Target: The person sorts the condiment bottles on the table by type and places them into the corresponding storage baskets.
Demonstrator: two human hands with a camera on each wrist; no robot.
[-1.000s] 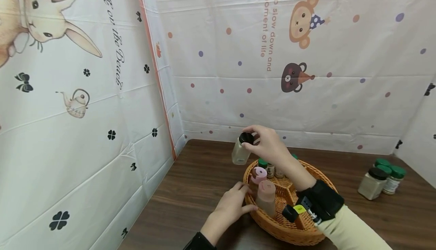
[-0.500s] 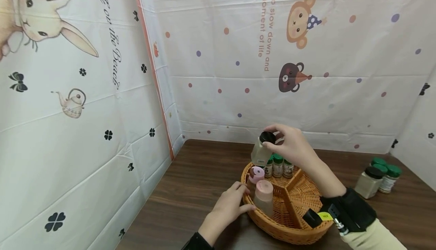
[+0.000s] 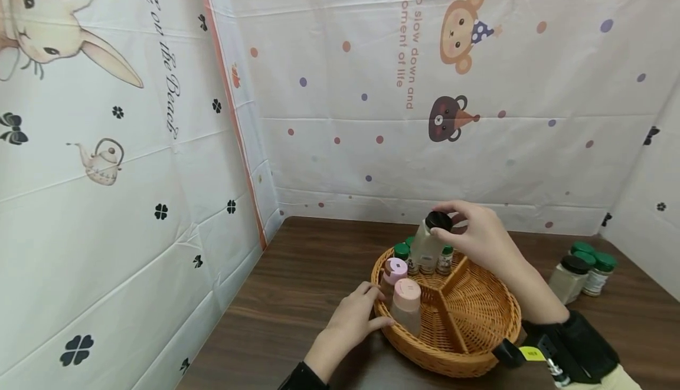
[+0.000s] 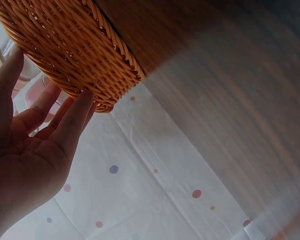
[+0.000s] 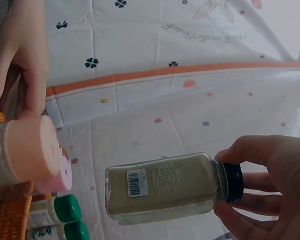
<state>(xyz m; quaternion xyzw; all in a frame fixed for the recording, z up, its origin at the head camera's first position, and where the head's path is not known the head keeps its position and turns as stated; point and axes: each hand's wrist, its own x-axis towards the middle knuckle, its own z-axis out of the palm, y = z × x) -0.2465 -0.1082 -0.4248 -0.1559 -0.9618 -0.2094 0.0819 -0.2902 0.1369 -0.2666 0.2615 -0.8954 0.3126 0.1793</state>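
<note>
My right hand pinches the black lid of a square glass spice jar filled with pale beige powder. In the head view this jar, slightly tilted, hangs over the back left of a round, divided wicker basket, overlapping small green-capped jars there. My left hand rests against the basket's left rim, thumb and fingers spread along it. Close to those fingers, inside the basket, stand a pink-capped bottle and a bottle with a lilac cap. In the left wrist view the fingertips touch the woven wall.
On the dark wooden table, to the right of the basket, stands a group of green-capped jars with another black-lidded jar. White printed cloth hangs behind and at both sides.
My right hand has carried the spice jar rightward from left of the basket to above its back left section, then lowered it somewhat. The left hand keeps its place on the rim.
</note>
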